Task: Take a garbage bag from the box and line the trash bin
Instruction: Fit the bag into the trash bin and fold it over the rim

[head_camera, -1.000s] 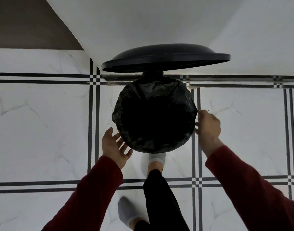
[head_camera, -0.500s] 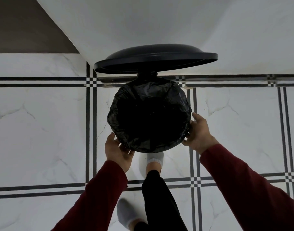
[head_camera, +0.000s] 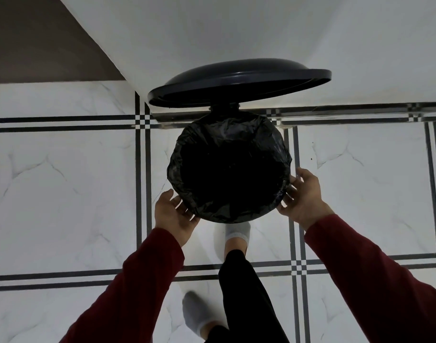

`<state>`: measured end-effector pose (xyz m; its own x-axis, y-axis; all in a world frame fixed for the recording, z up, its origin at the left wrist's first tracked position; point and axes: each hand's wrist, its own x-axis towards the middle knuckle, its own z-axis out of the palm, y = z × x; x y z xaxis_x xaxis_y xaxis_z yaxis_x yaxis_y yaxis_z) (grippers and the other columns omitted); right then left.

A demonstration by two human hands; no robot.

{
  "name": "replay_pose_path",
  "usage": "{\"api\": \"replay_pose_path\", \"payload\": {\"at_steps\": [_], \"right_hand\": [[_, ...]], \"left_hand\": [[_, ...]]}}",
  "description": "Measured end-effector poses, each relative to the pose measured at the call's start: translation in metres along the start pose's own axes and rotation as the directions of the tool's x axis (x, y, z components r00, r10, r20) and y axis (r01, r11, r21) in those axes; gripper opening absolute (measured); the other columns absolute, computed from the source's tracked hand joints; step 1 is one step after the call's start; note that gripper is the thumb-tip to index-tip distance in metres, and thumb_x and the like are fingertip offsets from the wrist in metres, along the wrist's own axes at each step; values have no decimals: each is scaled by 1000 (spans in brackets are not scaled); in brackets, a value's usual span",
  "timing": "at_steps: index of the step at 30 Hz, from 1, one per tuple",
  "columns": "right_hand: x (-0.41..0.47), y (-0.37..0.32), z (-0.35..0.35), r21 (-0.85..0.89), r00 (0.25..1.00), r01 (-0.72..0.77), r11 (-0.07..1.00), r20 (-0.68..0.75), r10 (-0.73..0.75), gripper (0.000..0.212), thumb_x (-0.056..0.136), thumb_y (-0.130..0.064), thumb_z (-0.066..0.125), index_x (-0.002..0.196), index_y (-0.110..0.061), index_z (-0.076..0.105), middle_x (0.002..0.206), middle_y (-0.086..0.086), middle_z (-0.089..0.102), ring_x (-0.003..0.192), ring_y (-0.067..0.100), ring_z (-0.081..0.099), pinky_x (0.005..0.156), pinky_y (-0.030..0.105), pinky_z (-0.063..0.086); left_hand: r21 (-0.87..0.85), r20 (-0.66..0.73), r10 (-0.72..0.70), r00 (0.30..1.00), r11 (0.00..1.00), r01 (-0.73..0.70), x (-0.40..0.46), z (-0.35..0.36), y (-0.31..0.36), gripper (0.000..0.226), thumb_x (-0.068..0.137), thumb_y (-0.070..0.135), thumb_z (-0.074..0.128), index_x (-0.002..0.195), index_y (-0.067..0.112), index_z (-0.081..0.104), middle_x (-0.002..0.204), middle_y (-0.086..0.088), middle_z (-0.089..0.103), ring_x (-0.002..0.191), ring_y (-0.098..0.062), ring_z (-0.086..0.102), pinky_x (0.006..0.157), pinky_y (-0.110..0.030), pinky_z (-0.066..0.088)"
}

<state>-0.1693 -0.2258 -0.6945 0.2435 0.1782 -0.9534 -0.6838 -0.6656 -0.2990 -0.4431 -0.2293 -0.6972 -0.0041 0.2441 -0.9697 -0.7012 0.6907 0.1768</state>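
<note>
Directly ahead, I see the black garbage bag (head_camera: 230,167) folded over the round trash bin's rim, lid (head_camera: 239,81) raised. My left hand (head_camera: 173,215) and right hand (head_camera: 303,198) flank its near edge, each grip spread, fingers touching plastic; neither is nearer.

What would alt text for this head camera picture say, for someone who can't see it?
Seen from above, a person's left hand and right hand press a black garbage bag around the rim of a round trash bin, whose lid stands open. One socked foot is at the bin's base on the white tiled floor.
</note>
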Motion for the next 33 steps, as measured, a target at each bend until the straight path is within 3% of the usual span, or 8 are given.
{"api": "replay_pose_path", "payload": {"at_steps": [7, 11, 13, 20, 28, 33], "right_hand": [[0, 0, 2, 26, 999, 41, 999, 30, -42, 39, 91, -48, 50, 72, -15, 61, 69, 1, 58, 74, 21, 57, 80, 36, 52], [3, 0, 3, -19, 995, 94, 995, -11, -95, 27, 91, -44, 50, 84, -20, 59, 67, -6, 54, 70, 16, 54, 76, 33, 50], [5, -1, 1, -26, 994, 107, 994, -22, -107, 23, 91, -41, 51, 89, -20, 59, 64, -8, 53, 68, 14, 54, 75, 33, 48], [-2, -6, 8, -155, 945, 310, 938, -53, -321, 12, 83, -28, 54, 79, -20, 62, 83, -3, 62, 71, 15, 57, 63, 26, 47], [2, -14, 15, -164, 960, 260, 952, -58, -272, 17, 82, -37, 56, 75, -22, 56, 74, -6, 57, 66, 16, 52, 59, 27, 41], [-3, -15, 17, -136, 971, 223, 965, -53, -232, 22, 86, -34, 53, 96, -18, 64, 81, -2, 61, 71, 16, 55, 66, 29, 44]], "left_hand": [[-13, 37, -29, 999, 999, 30, 3, -6, 9, 50, 96, 48, 51, 122, 8, 66, 127, -12, 68, 120, -31, 64, 96, -47, 53], [-100, 10, 32, 999, 995, -31, 5, -4, 12, 45, 95, 43, 57, 121, 7, 58, 127, -14, 64, 114, -32, 66, 103, -47, 51], [-59, 8, 60, 998, 996, -59, 4, -3, 15, 47, 95, 44, 56, 123, 7, 60, 124, -12, 65, 113, -29, 66, 103, -45, 51], [73, -53, 94, 994, 993, -90, -5, 9, 21, 50, 97, 51, 50, 125, 12, 65, 123, -6, 67, 117, -27, 63, 102, -48, 49], [186, -59, 134, 989, 975, -121, -4, 21, 28, 47, 101, 49, 43, 120, 13, 67, 111, -1, 72, 115, -24, 65, 105, -44, 48], [171, -89, 124, 988, 979, -108, -3, 20, 27, 39, 101, 47, 45, 115, 17, 66, 116, -3, 70, 110, -23, 66, 104, -44, 49]]}}
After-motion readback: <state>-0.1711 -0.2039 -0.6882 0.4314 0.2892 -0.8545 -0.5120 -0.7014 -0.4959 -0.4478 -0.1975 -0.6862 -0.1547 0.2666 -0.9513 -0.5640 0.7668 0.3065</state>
